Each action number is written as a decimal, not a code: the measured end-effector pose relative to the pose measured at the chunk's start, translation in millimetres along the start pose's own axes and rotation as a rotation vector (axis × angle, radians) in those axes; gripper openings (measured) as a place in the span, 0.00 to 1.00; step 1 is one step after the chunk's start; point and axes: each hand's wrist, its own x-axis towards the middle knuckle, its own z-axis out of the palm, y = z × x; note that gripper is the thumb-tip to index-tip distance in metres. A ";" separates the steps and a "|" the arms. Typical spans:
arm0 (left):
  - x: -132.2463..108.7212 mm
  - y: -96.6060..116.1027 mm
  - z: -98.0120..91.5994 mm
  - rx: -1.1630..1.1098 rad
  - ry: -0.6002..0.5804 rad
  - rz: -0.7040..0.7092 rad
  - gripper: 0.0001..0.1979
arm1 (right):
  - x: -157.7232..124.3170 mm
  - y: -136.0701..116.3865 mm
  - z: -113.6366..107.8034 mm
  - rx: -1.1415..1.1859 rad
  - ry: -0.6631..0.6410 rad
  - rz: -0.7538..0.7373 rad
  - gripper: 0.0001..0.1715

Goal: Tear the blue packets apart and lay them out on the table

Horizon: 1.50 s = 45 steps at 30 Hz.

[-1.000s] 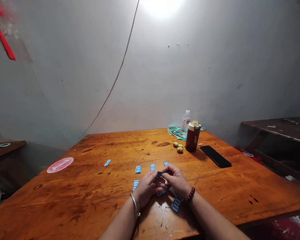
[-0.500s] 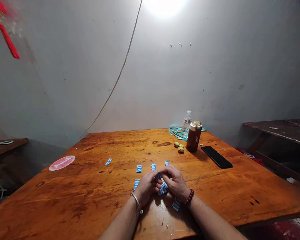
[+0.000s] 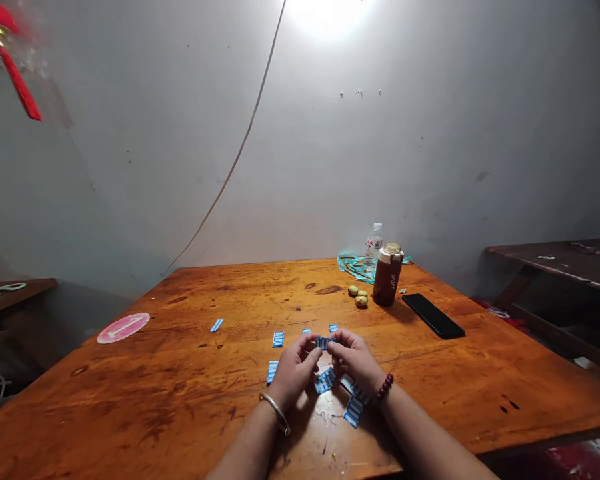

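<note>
Between my left hand (image 3: 294,372) and my right hand (image 3: 353,360), fingertips pinch a small blue-and-white blister strip (image 3: 325,343) by its two ends. Just below the hands lies a similar strip (image 3: 325,381), with another (image 3: 353,412) by my right wrist. Further strips lie spread across the wooden table (image 3: 180,373), including one (image 3: 273,372) beside my left hand and one (image 3: 278,339) beyond it. A small one (image 3: 217,325) lies further left. Each hand touches only the held strip.
Beyond the hands stand a brown SPORT flask (image 3: 387,275) and a water bottle (image 3: 374,245) on a teal cord (image 3: 353,267). Small greenish fruits (image 3: 359,295), a black phone (image 3: 433,315) and a pink round sticker (image 3: 123,327) lie on the table. Dark benches flank it.
My hands have parted slightly and lifted the strip, which now shows flat between my fingertips. The strip below them sits more fully in view.
</note>
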 end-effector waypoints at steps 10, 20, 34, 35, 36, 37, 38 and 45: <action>-4.6 9.6 0.6 0.431 0.021 0.281 0.13 | -2.0 -5.0 -1.2 0.114 -0.084 0.100 0.14; -0.6 0.4 2.8 0.168 0.014 0.121 0.16 | 3.5 5.5 -2.4 0.084 -0.009 0.098 0.12; 1.4 2.3 -1.6 -0.414 -0.055 -0.237 0.13 | 1.4 2.5 -4.0 0.121 -0.085 0.109 0.14; 1.3 2.1 -1.3 -0.414 -0.058 -0.237 0.13 | 1.8 2.8 -3.9 0.111 -0.081 0.106 0.14; 1.1 1.9 -1.0 -0.416 -0.061 -0.239 0.13 | 2.1 3.2 -3.8 0.099 -0.076 0.103 0.13; 1.0 1.7 -0.7 -0.423 -0.065 -0.242 0.13 | 2.5 3.5 -3.6 0.085 -0.067 0.099 0.13; 0.9 1.5 -0.5 -0.432 -0.068 -0.246 0.14 | 2.6 3.6 -3.3 0.067 -0.054 0.090 0.13; -0.5 -0.5 -2.5 -0.451 -0.094 -0.291 0.14 | -4.9 -3.9 2.3 -0.242 0.003 -0.187 0.08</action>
